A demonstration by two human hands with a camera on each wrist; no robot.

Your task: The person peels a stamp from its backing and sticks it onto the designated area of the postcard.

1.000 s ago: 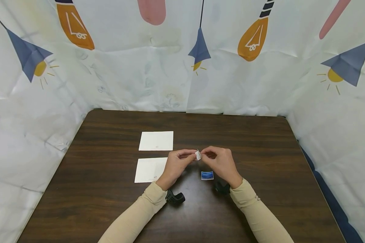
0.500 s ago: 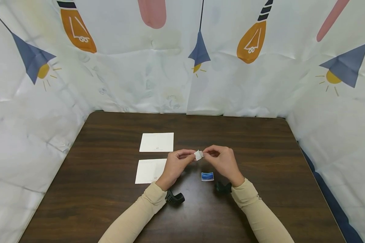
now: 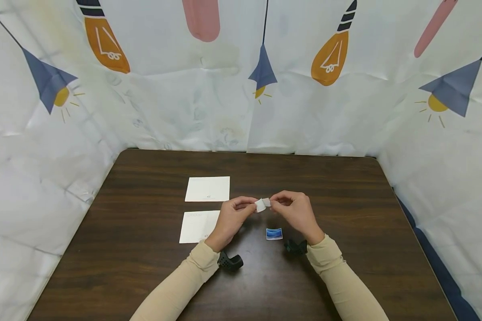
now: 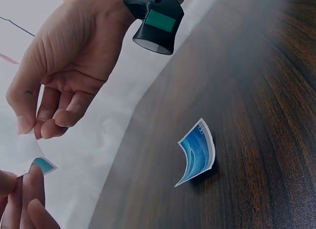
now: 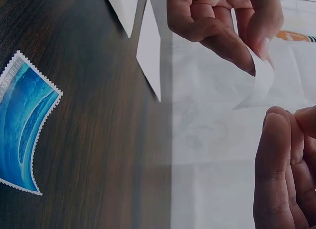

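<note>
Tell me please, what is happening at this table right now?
A person holds a small white piece of paper above the dark wooden table, pinched between the left hand and the right hand. A blue stamp lies slightly curled on the table just below the hands. Two white cards lie to the left, one behind the other.

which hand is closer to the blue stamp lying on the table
Right. The right hand hovers just above and slightly right of the blue stamp, pinching a small white paper. The left hand holds the paper's other end, farther off to the stamp's left.
</note>
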